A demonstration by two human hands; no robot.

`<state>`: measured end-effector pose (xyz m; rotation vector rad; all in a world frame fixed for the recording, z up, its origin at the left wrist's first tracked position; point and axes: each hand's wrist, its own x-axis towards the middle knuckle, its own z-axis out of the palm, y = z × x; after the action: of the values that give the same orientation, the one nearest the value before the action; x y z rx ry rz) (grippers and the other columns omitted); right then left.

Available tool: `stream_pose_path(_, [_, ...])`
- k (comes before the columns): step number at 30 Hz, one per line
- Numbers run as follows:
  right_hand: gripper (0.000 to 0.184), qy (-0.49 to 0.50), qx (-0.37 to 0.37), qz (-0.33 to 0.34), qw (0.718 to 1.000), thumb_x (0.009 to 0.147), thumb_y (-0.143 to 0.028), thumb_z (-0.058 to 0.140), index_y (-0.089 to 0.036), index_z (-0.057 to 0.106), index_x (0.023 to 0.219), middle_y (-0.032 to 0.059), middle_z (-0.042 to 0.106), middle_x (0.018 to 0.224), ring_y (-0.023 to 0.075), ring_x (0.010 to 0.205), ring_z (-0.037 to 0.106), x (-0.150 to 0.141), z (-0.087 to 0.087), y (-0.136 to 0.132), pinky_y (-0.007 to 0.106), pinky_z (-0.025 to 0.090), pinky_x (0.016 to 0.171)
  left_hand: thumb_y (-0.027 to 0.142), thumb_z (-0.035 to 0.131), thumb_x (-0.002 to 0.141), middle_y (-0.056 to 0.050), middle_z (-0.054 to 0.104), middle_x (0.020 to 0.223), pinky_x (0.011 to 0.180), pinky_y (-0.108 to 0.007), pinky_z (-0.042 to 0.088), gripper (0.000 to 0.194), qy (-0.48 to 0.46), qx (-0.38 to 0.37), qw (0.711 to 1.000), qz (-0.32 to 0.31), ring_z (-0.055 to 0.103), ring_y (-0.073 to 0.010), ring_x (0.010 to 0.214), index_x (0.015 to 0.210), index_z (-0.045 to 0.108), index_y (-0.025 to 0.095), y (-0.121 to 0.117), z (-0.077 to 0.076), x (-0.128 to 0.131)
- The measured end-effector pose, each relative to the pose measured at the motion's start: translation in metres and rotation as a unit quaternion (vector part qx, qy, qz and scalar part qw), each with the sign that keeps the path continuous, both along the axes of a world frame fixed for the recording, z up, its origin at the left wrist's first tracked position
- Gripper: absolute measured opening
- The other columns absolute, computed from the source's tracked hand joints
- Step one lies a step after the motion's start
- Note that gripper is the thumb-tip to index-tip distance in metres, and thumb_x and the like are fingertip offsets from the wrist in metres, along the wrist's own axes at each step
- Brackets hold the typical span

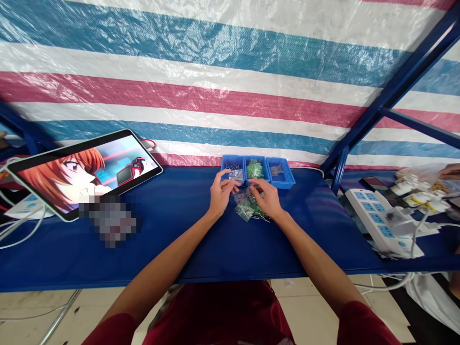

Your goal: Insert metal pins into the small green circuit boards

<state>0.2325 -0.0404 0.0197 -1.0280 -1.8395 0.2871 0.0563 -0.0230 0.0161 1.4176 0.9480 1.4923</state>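
Observation:
My left hand (pixel 220 192) is closed in a pinch on a small clear plastic bag (pixel 236 175), held at the front edge of the left blue bin (pixel 224 164). Close beside it, my right hand (pixel 266 197) has its fingers curled together; what they hold, if anything, is too small to make out. Beneath both hands lies a pile of small clear bags with green pieces (pixel 245 211), with thin dark pieces at its right end. Dark screws or similar small parts lie in the left bin. The middle blue bin (pixel 266 167) holds green pieces, and the right blue bin (pixel 287 178) holds a few small greyish pieces.
A tablet (pixel 118 189) showing a cartoon leans at the left, with a blurred patch (pixel 113 223) before it. At the right are a white power strip (pixel 373 218), white bottles (pixel 413 187) and another person's hand (pixel 451 171). A blue frame post (pixel 373 112) stands behind.

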Motion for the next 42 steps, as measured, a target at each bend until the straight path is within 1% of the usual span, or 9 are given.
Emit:
stream_pose_path(8, [0.028, -0.007, 0.003, -0.005, 1.0, 0.097, -0.037, 0.042, -0.021, 0.064, 0.106, 0.0051, 0.065, 0.082, 0.015, 0.061, 0.059, 0.0, 0.001, 0.0, 0.029, 0.052, 0.063, 0.047, 0.063, 0.085, -0.013, 0.065, 0.119, 0.062, -0.027, 0.055, 0.07, 0.025, 0.014, 0.999, -0.046, 0.069, -0.0198, 0.081, 0.144, 0.032, 0.026, 0.028, 0.002, -0.01])
stream_pose_path(11, [0.028, -0.008, 0.007, -0.005, 1.0, 0.097, -0.037, 0.042, -0.021, 0.064, 0.105, 0.0054, 0.065, 0.082, 0.015, 0.062, 0.059, 0.0, 0.002, -0.001, 0.029, 0.051, 0.062, 0.042, 0.061, 0.086, -0.01, 0.065, 0.117, 0.059, -0.024, 0.052, 0.054, 0.116, 0.046, 0.992, -0.018, 0.066, -0.0154, 0.071, 0.136, 0.047, 0.025, 0.026, 0.005, -0.017])
stream_pose_path(13, [0.029, -0.01, 0.011, -0.005, 1.0, 0.097, -0.036, 0.042, -0.02, 0.064, 0.104, 0.0055, 0.065, 0.082, 0.0151, 0.061, 0.058, -0.001, 0.002, -0.001, 0.029, 0.051, 0.063, 0.035, 0.059, 0.086, -0.007, 0.069, 0.1, 0.061, -0.025, 0.05, 0.033, 0.215, 0.09, 0.972, 0.012, 0.061, -0.0136, 0.064, 0.116, 0.063, 0.021, 0.021, 0.006, -0.023])
stream_pose_path(16, [0.028, -0.014, 0.013, -0.004, 1.0, 0.097, -0.036, 0.042, -0.02, 0.065, 0.1, 0.0058, 0.066, 0.082, 0.0156, 0.062, 0.058, 0.0, 0.002, -0.001, 0.03, 0.05, 0.063, 0.024, 0.057, 0.082, -0.004, 0.07, 0.091, 0.068, -0.027, 0.05, 0.021, 0.367, 0.142, 0.919, -0.02, 0.061, -0.0154, 0.064, 0.098, 0.07, 0.021, 0.016, 0.004, -0.028])
stream_pose_path(21, [0.028, -0.012, 0.016, -0.001, 1.0, 0.097, -0.035, 0.043, -0.02, 0.066, 0.096, 0.0067, 0.067, 0.084, 0.0162, 0.065, 0.059, 0.0, 0.002, 0.0, 0.03, 0.051, 0.064, 0.014, 0.057, 0.073, -0.004, 0.067, 0.117, 0.079, -0.027, 0.051, 0.039, 0.506, 0.153, 0.845, -0.078, 0.067, -0.0217, 0.092, 0.108, 0.07, 0.026, 0.015, -0.009, -0.028])
stream_pose_path(29, [0.026, -0.016, 0.032, 0.002, 0.999, 0.097, -0.032, 0.044, -0.019, 0.066, 0.094, 0.0063, 0.067, 0.083, 0.0147, 0.062, 0.057, -0.001, 0.003, -0.001, 0.028, 0.049, 0.062, 0.022, 0.045, 0.092, -0.003, 0.071, 0.113, 0.084, -0.026, 0.052, 0.029, 0.592, 0.195, 0.778, -0.084, 0.068, -0.0193, 0.097, 0.107, 0.071, 0.024, 0.017, -0.011, -0.028])
stream_pose_path(33, [0.028, -0.012, 0.024, -0.004, 1.0, 0.097, -0.035, 0.043, -0.02, 0.066, 0.093, 0.0063, 0.067, 0.082, 0.0153, 0.063, 0.058, -0.001, 0.004, -0.002, 0.029, 0.05, 0.062, 0.026, 0.043, 0.096, -0.004, 0.073, 0.104, 0.083, -0.027, 0.052, 0.029, 0.568, 0.209, 0.795, -0.035, 0.069, -0.0197, 0.094, 0.105, 0.071, 0.022, 0.016, -0.01, -0.029])
stream_pose_path(38, [0.026, 0.001, -0.02, 0.009, 1.0, 0.095, -0.037, 0.047, -0.02, 0.064, 0.105, 0.0072, 0.065, 0.089, 0.016, 0.07, 0.06, -0.001, 0.004, -0.002, 0.028, 0.051, 0.061, 0.033, 0.044, 0.097, -0.006, 0.074, 0.101, 0.085, -0.029, 0.051, 0.03, 0.394, 0.196, 0.898, 0.003, 0.069, -0.02, 0.092, 0.102, 0.071, 0.019, 0.008, -0.006, -0.02])
stream_pose_path(42, [0.025, -0.023, -0.029, 0.015, 0.999, 0.093, -0.038, 0.051, -0.018, 0.065, 0.098, 0.0058, 0.062, 0.08, 0.0163, 0.067, 0.057, 0.0, 0.004, -0.001, 0.028, 0.048, 0.06, 0.04, 0.051, 0.093, -0.005, 0.073, 0.089, 0.07, -0.026, 0.052, 0.03, 0.269, 0.118, 0.956, -0.022, 0.066, -0.0171, 0.072, 0.095, 0.071, 0.017, 0.002, -0.003, -0.011])
